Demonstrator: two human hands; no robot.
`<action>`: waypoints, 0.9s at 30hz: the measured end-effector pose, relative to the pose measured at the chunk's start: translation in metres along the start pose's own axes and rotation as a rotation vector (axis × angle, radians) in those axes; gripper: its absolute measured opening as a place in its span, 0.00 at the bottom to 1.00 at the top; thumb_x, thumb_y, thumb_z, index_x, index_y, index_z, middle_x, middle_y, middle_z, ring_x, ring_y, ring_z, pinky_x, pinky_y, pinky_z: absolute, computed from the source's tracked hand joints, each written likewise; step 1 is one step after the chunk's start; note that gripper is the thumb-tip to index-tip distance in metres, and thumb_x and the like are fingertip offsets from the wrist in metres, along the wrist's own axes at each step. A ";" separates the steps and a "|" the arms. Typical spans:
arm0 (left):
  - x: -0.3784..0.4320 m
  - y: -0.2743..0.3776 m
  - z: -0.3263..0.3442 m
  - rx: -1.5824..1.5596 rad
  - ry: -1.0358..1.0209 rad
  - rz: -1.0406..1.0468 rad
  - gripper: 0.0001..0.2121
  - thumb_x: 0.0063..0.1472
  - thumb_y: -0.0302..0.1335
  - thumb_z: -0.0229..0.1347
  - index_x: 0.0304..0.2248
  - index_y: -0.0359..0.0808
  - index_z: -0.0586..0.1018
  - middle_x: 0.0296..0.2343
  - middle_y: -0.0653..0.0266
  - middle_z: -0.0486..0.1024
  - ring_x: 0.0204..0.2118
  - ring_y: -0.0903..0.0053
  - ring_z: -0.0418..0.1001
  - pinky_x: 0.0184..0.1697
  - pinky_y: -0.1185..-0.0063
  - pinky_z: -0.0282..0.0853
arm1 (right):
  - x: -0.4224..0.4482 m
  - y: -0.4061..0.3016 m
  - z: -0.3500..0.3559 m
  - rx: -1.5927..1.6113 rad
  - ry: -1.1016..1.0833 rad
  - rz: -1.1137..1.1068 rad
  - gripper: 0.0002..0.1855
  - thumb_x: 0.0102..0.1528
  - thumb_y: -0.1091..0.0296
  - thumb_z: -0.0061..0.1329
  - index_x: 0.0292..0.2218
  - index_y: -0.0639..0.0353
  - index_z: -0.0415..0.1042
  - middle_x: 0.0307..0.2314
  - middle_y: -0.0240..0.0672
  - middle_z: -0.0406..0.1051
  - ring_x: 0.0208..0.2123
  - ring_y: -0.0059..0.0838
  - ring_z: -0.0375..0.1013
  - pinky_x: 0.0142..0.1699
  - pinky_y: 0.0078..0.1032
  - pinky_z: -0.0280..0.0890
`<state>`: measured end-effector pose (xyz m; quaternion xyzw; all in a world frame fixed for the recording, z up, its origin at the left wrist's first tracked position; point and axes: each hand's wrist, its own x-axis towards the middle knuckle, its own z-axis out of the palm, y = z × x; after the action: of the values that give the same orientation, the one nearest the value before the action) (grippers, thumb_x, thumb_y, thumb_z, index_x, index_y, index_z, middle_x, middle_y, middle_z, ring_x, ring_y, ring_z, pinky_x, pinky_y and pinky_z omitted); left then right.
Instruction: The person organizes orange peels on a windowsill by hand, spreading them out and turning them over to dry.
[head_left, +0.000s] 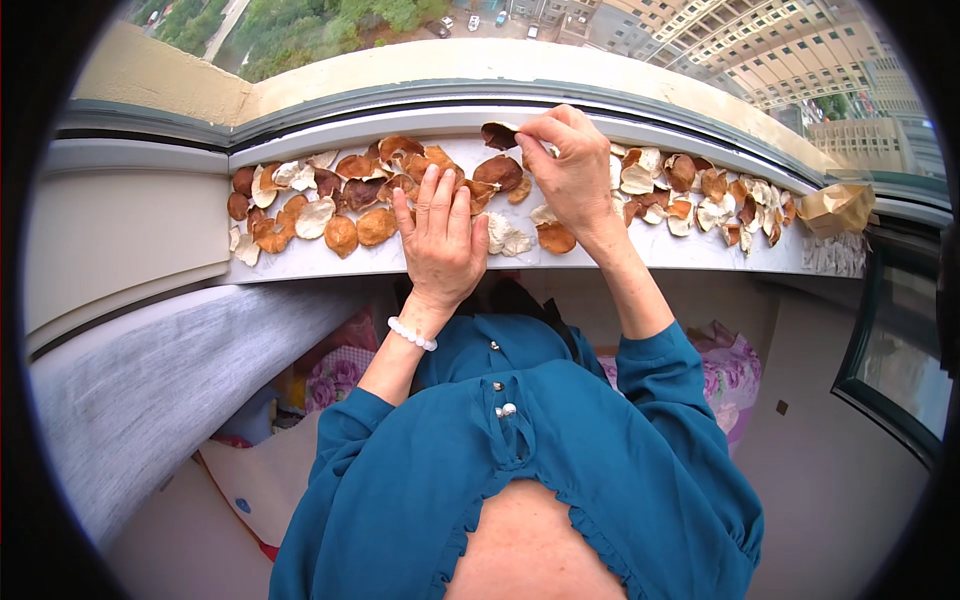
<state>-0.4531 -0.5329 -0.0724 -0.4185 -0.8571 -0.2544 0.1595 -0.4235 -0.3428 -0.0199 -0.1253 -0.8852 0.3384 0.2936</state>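
Pieces of dried fruit peel, orange-brown outside and white inside, lie spread along a white marbled windowsill (450, 259). My right hand (574, 169) pinches a dark brown curled peel (499, 136) between thumb and forefinger, above the sill's back edge. My left hand (442, 236) rests palm down over several peels, its fingers stretched out; what lies under the palm is hidden. Just right of those fingertips sits a reddish-brown peel (498, 172). Between my hands are a white crumpled piece (507, 234) and an orange peel (556, 238).
A folded brown paper container (836, 210) stands at the sill's right end. Behind the sill runs the window frame (420, 112), with buildings and trees far below. An open window sash (892, 330) is at right. A grey-blue curtain (172, 375) hangs at left.
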 end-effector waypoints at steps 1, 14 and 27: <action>0.000 0.000 0.000 -0.004 -0.002 -0.001 0.17 0.60 0.30 0.56 0.46 0.28 0.76 0.52 0.50 0.71 0.61 0.57 0.63 0.68 0.55 0.38 | 0.000 -0.002 0.003 -0.029 -0.003 -0.040 0.03 0.49 0.77 0.57 0.29 0.62 0.77 0.26 0.36 0.73 0.31 0.37 0.73 0.37 0.31 0.67; 0.000 -0.001 -0.001 -0.043 0.011 0.016 0.15 0.60 0.30 0.55 0.43 0.28 0.77 0.51 0.50 0.72 0.61 0.56 0.63 0.68 0.54 0.37 | -0.007 0.017 -0.042 -0.242 -0.066 -0.123 0.05 0.50 0.77 0.53 0.31 0.62 0.78 0.27 0.36 0.74 0.33 0.39 0.71 0.39 0.34 0.68; 0.001 0.000 -0.003 -0.053 -0.003 0.058 0.18 0.60 0.35 0.56 0.43 0.29 0.77 0.51 0.49 0.71 0.62 0.55 0.61 0.68 0.54 0.35 | -0.071 -0.001 -0.058 -0.436 -0.079 0.079 0.04 0.50 0.74 0.55 0.32 0.60 0.76 0.27 0.35 0.69 0.34 0.38 0.69 0.40 0.35 0.62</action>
<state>-0.4540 -0.5341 -0.0692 -0.4477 -0.8378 -0.2716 0.1545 -0.3318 -0.3431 -0.0150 -0.2071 -0.9426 0.1550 0.2111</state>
